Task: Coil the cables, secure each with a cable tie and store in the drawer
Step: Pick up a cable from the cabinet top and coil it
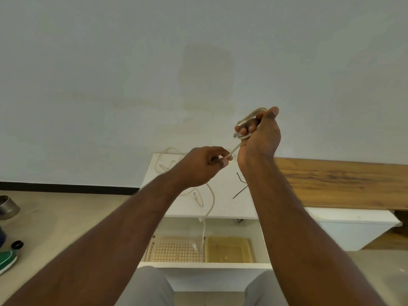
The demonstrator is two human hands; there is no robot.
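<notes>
A cream-white cable (210, 196) trails across the white cabinet top (225, 204) and hangs over its front edge into the open drawer (203, 265). My right hand (259, 138) is raised above the cabinet and grips a small coil of that cable, with a metal plug sticking out by the fingers. My left hand (203, 164) pinches the cable's running length just below and left of the coil. Another loop of cable (164, 161) lies at the back left of the top. Black cable ties (240, 186) lie on the top, partly hidden by my right forearm.
The drawer holds a perforated tray (176, 250) on the left and a yellowish tray (228, 248) on the right. A wooden bench top (340, 182) runs off to the right. A metal pot (7, 207), a black cap (17, 244) and a green shoe (7, 259) lie on the floor at left.
</notes>
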